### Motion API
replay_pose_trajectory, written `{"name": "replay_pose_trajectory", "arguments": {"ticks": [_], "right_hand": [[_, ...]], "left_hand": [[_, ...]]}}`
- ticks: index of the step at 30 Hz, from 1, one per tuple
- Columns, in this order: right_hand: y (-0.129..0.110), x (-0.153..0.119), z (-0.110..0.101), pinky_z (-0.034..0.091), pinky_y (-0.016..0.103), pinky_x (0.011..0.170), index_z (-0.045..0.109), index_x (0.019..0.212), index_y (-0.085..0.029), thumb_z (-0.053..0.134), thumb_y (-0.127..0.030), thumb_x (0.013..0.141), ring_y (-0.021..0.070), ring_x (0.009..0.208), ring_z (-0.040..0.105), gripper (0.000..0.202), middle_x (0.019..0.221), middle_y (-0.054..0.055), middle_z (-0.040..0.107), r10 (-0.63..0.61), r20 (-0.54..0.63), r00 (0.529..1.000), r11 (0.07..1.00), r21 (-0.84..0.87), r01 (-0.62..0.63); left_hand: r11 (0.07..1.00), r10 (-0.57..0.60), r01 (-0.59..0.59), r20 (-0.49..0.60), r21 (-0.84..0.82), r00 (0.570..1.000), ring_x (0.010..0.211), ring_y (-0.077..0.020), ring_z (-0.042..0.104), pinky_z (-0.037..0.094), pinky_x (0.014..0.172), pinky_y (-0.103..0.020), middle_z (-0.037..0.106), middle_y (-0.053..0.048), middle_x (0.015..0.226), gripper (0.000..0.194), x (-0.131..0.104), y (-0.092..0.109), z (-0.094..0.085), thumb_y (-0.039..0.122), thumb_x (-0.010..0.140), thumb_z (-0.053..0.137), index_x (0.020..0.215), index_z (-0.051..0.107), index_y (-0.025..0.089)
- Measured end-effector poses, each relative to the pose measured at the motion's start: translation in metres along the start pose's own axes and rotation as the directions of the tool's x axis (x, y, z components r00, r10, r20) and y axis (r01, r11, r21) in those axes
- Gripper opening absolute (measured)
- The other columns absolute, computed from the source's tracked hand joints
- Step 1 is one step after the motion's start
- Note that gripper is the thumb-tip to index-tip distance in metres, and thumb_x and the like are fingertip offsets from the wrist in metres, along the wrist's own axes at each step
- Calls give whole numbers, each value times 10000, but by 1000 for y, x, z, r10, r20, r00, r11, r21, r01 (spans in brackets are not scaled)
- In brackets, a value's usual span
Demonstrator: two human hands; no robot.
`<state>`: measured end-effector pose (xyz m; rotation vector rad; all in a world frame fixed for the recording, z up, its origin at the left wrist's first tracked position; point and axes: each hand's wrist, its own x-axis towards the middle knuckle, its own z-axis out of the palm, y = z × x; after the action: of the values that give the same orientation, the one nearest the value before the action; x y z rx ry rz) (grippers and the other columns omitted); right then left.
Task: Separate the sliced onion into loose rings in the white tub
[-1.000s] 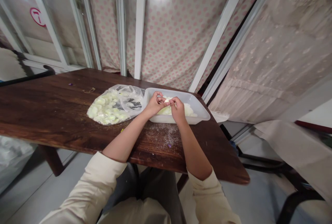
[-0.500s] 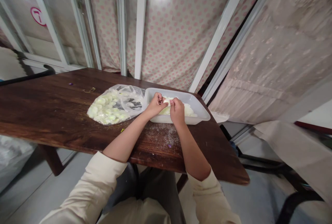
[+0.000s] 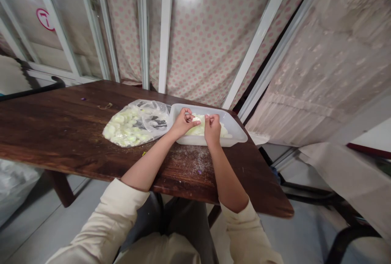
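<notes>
A translucent white plastic tub (image 3: 235,127) stands on the table, with thin pale yellow-white pieces (image 3: 226,133) heaped in it. Over the heap, my left hand (image 3: 182,124) is closed, thumb and fingers pinching a small pale piece (image 3: 196,119). My right hand (image 3: 213,129) is just to its right, its thumb and fingertips pressed together; whatever they hold is too small to make out. To the left of the tub lies a clear plastic bag (image 3: 155,119), its near-left part full of round, pale greenish-white pieces (image 3: 122,127).
White grains (image 3: 195,158) are scattered on the dark wooden table (image 3: 61,113) before the tub. A twisted tie (image 3: 105,106) and small purple bits lie further off. Behind the table are framed glass panels with a dotted curtain (image 3: 201,44); a black chair frame (image 3: 345,235) is at right.
My right hand has moved slightly right, away from my left hand, so the gap between their fingertips is wider. My left hand has barely moved. The bag and tub are unchanged.
</notes>
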<state>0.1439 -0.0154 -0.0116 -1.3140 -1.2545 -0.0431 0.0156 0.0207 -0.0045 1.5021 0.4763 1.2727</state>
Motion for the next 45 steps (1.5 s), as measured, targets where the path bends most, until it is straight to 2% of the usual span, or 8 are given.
{"name": "replay_pose_trajectory", "arguments": {"ticks": [4,7,14,20,26,33,39,45], "right_hand": [[-3,2,-1,338,240,606,418,669,-198,350,-405,862,117,619,433,291,629,-25,444,-180,265,947,979,140,147],[-4,3,-2,351,236,592,419,629,-197,373,-409,847,112,596,426,308,598,-28,434,-182,372,910,968,228,100],[-4,2,-3,346,237,592,430,632,-192,380,-367,849,111,586,418,282,591,-30,424,-132,272,953,979,187,82],[-6,2,-4,347,230,614,445,694,-188,403,-378,850,108,629,431,249,645,-29,438,-216,314,924,960,242,142],[-1,0,0,335,238,576,421,666,-200,361,-367,864,117,572,435,266,591,-32,449,-154,271,950,985,113,128],[-3,-4,3,299,253,556,424,631,-209,372,-357,859,131,531,414,277,537,-25,451,-123,147,982,988,-75,135],[3,0,1,338,252,602,452,690,-200,385,-392,847,130,591,443,257,613,-19,485,-26,18,1000,1000,4,26],[2,4,1,376,282,741,493,719,-194,413,-398,837,148,756,489,248,739,11,543,-198,213,957,978,108,179]], "left_hand": [[1000,3,-2,22,-26,1000,549,-46,431,325,566,-189,496,82,617,527,0,1,0,260,555,739,851,307,202],[999,-13,14,37,-35,999,541,-48,452,328,562,-188,500,87,608,538,-1,1,0,261,549,745,856,308,206],[998,-20,22,50,-51,999,579,-52,472,341,595,-196,536,65,644,410,-2,4,1,311,663,661,864,322,198],[995,24,-20,40,-96,999,607,-40,436,343,620,-192,485,67,700,388,-1,2,0,266,662,662,833,322,192],[999,2,2,69,-54,998,628,-44,453,354,638,-200,490,56,723,387,-2,2,1,237,664,657,851,321,194],[999,-25,25,20,-26,999,572,-36,425,335,596,-193,482,69,678,426,0,-2,1,206,628,677,834,305,198],[994,-50,50,8,-95,999,562,-29,444,341,599,-189,511,72,692,429,0,-1,1,194,614,679,829,308,198],[995,-22,26,43,-93,999,572,-39,462,349,611,-193,548,65,674,461,1,-2,-1,230,606,699,845,305,200]]}}
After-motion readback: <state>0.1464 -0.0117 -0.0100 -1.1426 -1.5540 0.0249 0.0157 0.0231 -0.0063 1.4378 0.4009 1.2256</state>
